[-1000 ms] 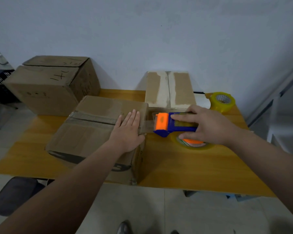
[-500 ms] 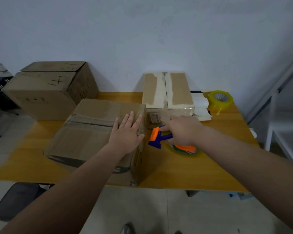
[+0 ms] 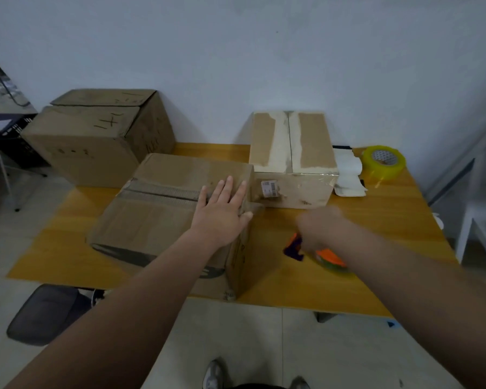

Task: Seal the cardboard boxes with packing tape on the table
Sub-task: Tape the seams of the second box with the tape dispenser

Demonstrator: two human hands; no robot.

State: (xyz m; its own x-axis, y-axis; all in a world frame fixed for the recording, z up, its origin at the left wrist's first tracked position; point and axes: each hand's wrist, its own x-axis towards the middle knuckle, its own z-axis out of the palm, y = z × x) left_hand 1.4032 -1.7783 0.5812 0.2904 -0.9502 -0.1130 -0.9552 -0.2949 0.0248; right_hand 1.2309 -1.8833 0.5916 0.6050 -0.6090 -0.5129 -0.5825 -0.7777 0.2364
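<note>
Left hand (image 3: pixel 222 214) flat, fingers spread; right hand (image 3: pixel 317 226) blurred, curled.

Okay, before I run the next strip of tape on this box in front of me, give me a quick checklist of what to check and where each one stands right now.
1. Near box held steady: ok, the left hand lies flat on its top by the right edge.
2. Tape dispenser in hand: ok, the right hand grips it, though motion blur hides the grip detail.
3. Dispenser lined up on the seam: not ok, it sits low over the table, right of the box.
4. Top flaps closed flat: ok, they look shut.
5. Tape end free to stick: cannot tell, too blurred.
6. Spare roll available: ok, the yellow roll stands at the table's far right corner.
</note>
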